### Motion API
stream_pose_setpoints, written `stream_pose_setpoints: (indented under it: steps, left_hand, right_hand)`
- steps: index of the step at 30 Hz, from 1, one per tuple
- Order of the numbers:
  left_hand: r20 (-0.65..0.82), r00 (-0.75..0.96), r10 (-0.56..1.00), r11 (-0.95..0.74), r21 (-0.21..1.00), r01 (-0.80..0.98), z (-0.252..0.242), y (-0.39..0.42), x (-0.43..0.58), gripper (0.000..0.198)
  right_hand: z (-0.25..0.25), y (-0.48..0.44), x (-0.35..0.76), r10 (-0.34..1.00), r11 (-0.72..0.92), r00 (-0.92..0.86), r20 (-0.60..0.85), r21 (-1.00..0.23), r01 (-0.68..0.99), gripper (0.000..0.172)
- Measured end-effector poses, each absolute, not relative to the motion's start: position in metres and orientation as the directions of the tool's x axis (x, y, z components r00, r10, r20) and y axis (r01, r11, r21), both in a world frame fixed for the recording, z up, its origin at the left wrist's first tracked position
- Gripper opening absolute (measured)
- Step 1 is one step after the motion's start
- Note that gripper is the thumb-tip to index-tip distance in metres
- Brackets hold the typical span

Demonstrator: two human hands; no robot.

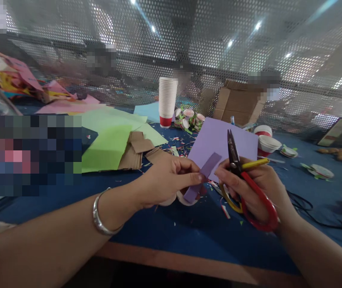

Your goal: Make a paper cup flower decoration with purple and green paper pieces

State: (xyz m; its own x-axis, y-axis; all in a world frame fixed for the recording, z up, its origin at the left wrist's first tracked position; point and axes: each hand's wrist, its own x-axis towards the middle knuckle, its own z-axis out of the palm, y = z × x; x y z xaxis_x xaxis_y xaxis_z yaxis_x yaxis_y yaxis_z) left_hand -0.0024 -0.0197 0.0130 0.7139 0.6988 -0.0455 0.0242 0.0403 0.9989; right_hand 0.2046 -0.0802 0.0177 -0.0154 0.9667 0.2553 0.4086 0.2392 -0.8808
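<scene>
My left hand [168,180] pinches a narrow purple paper strip [204,175] between thumb and fingers, holding it slanted above the blue table. My right hand [255,186] grips red-and-yellow-handled scissors [243,176], blades closed and pointing up, just right of the strip. A large purple sheet [219,140] lies flat behind both hands. A silver bangle sits on my left wrist. Under the left hand a white cup or roll is partly hidden.
Green sheets [111,140] and cardboard pieces [136,150] lie at the left. A stack of white cups [167,100] stands at the back centre, a cardboard box [238,104] behind right. Cut cups [268,142], paper scraps and a black cable [309,210] lie to the right. A perforated metal screen closes the back.
</scene>
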Motion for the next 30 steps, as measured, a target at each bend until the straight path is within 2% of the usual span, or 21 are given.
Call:
stream_pose_setpoints:
  steps: [6, 14, 25, 30]
  left_hand:
    - [-0.018, 0.607, 0.795, 0.094, 0.991, -0.094, 0.0083, -0.0175, -0.0025, 0.016]
    - [0.037, 0.608, 0.793, 0.060, 0.989, -0.138, 0.0117, -0.0219, 0.0004, 0.021]
    - [0.011, 0.570, 0.822, 0.079, 0.988, -0.133, 0.0083, -0.0227, 0.0031, 0.025]
    - [0.028, 0.570, 0.821, 0.079, 0.984, -0.162, 0.0039, -0.0236, 0.0018, 0.023]
  right_hand:
    - [0.0170, -0.0775, 0.2047, 0.975, 0.215, -0.053, 0.216, -0.859, 0.465, 0.028]
    - [0.0168, -0.0771, 0.2047, 0.968, 0.251, -0.155, 0.198, -0.786, 0.565, 0.023]
    - [0.0176, -0.0832, 0.2036, 0.963, 0.217, -0.232, 0.136, -0.904, 0.369, 0.052]
    - [0.0165, -0.0830, 0.2055, 0.957, 0.228, -0.252, 0.140, -0.904, 0.362, 0.059]
